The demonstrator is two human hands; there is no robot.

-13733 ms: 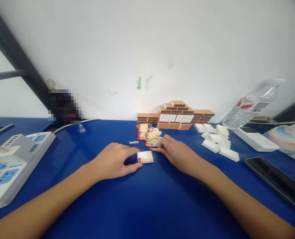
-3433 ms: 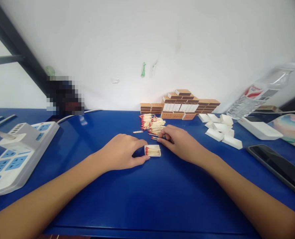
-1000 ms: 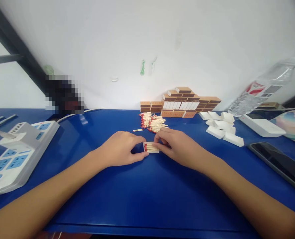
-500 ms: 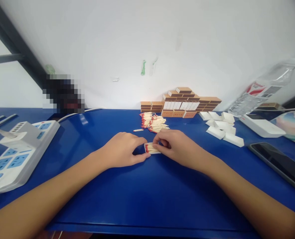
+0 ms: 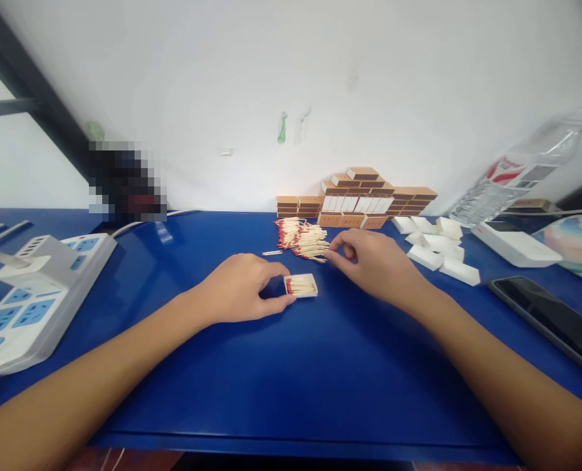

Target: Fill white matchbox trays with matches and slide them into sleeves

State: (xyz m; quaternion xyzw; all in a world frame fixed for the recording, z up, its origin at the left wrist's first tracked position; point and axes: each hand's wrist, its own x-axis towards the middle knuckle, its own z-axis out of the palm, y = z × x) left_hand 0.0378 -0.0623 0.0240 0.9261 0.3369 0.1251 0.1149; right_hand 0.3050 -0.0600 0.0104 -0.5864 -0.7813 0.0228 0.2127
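Note:
My left hand (image 5: 244,288) rests on the blue table with thumb and forefinger gripping the left end of a small white matchbox tray (image 5: 312,280). Inside the tray lie several matches (image 5: 301,288), their red heads to the left. My right hand (image 5: 367,258) is behind and to the right of the tray, thumb and forefinger pinched at the stick ends of a loose match pile (image 5: 308,242). How many matches the pinch holds is hidden. One stray match (image 5: 272,253) lies left of the pile.
Stacked matchboxes (image 5: 357,203) stand against the wall behind the pile. White empty trays (image 5: 438,245) lie to the right, near a phone (image 5: 550,320), a white device (image 5: 516,245) and a tilted water bottle (image 5: 521,170). A power strip (image 5: 40,307) is at the left.
My right hand has moved from the tray, back and right, to the match pile, uncovering the tray's right end. My left hand still holds the tray.

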